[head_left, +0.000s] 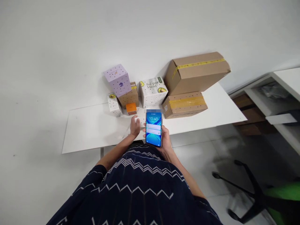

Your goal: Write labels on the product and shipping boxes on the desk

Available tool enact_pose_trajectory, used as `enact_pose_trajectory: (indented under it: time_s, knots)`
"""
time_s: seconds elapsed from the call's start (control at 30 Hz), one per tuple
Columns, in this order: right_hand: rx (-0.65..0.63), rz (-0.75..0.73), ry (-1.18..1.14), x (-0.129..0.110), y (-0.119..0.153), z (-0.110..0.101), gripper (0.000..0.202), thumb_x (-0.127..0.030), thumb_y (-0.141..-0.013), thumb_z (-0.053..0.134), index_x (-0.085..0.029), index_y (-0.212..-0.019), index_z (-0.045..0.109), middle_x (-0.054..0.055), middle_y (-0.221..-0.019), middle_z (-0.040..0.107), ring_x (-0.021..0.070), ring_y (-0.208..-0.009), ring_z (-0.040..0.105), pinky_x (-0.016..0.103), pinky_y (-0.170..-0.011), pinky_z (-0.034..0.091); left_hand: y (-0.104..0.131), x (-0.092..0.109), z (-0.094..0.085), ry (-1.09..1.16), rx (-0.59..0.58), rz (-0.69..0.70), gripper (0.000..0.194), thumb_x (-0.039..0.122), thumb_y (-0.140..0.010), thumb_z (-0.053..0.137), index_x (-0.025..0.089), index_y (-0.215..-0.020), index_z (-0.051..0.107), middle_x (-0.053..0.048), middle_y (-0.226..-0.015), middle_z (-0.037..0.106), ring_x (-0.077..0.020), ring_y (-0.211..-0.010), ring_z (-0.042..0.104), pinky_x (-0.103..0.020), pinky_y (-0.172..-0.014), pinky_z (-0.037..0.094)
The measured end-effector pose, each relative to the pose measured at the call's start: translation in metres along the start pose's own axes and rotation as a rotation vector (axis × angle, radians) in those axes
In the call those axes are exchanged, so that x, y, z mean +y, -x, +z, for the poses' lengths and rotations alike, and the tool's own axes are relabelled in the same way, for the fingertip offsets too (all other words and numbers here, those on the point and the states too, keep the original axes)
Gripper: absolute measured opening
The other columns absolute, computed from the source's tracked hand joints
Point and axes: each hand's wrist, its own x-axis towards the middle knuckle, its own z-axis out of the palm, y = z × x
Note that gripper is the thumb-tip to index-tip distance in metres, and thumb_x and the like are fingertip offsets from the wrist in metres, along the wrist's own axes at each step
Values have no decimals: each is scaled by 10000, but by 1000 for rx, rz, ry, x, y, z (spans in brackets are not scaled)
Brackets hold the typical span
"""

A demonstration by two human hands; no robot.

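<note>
A phone (pixel 153 128) with a lit blue screen reading 10:40 is held upright in my right hand (pixel 165 137), whose fingers wrap behind it. Just left of the phone, my left hand (pixel 135 126) is at the table's front edge, against a small white box (pixel 141 122) with dark dots. The phone partly hides that box, and whether my left fingers grip it is unclear. Behind my left hand sits a small orange box (pixel 131 108). A white "Super Meal" box (pixel 153 93) stands behind the phone.
On the white table (pixel 82 131), a purple box (pixel 118 82), a brown box (pixel 129 97) and a narrow white box (pixel 114 105) stand at left. Two taped cartons, one large (pixel 197 73), one smaller (pixel 185 105), are at right. Beyond are shelves (pixel 260 93) and a chair (pixel 255 193).
</note>
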Motion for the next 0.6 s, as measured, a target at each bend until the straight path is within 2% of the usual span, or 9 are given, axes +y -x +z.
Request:
enact_pose_trajectory:
  time_s: [0.1,0.13,0.2,0.27,0.37,0.43,0.53,0.6]
  knots:
    - [342,-325,217,-10,-14,-29,515,-501,-804,648,-245,-1250,614,42,-1080,718,183,-851,693,268,-657,551,2,6,0,6,-1,3,385,520,-961,431,219,-1180,530,-140,-1259,603,-275,-1242,545,-459,-1112,389]
    - [457,-393,320,-12,-20,-42,517,-478,-798,662,-258,-1263,608,26,-1095,699,159,-851,677,245,-665,533,2,8,0,11,-5,-4,372,501,-959,436,218,-1182,526,-145,-1265,599,-279,-1248,542,-467,-1120,382]
    - [617,-429,551,-15,-30,-70,556,-470,-800,652,-246,-1306,600,30,-1114,667,144,-860,644,246,-710,512,1,8,-2,28,-27,-26,353,461,-947,459,217,-1194,517,-149,-1292,588,-283,-1266,534,-478,-1138,365]
    - [723,-376,824,-14,-39,-98,590,-479,-823,609,-198,-1341,593,67,-1113,656,175,-886,624,307,-799,506,0,6,-6,61,-78,-50,383,447,-926,493,214,-1230,503,-147,-1334,568,-278,-1292,522,-467,-1153,357]
    - [766,-217,1310,-6,-52,-129,606,-436,-851,593,-160,-1390,573,158,-1233,610,273,-1067,590,418,-945,455,1,-6,-20,148,-198,-65,546,477,-888,564,205,-1346,445,-153,-1408,533,-276,-1335,506,-446,-1140,388]
    - [750,-114,1584,2,-60,-141,611,-408,-874,584,-182,-1439,532,192,-1332,558,332,-1156,549,473,-977,422,2,-17,-33,168,-296,-51,761,500,-818,672,202,-1446,362,-172,-1472,489,-299,-1380,472,-465,-1140,387]
    - [745,-46,1838,12,-73,-149,616,-391,-906,565,-207,-1487,474,200,-1408,504,367,-1196,511,499,-975,402,5,-33,-47,108,-428,-21,1117,480,-640,850,206,-1539,246,-193,-1561,390,-354,-1450,374,-527,-1181,306]
    - [735,-40,1938,17,-83,-151,624,-389,-914,562,-203,-1500,453,201,-1419,490,364,-1199,498,489,-973,396,4,-41,-47,101,-483,-26,1181,450,-576,892,205,-1541,257,-195,-1564,388,-372,-1450,363,-551,-1187,282]
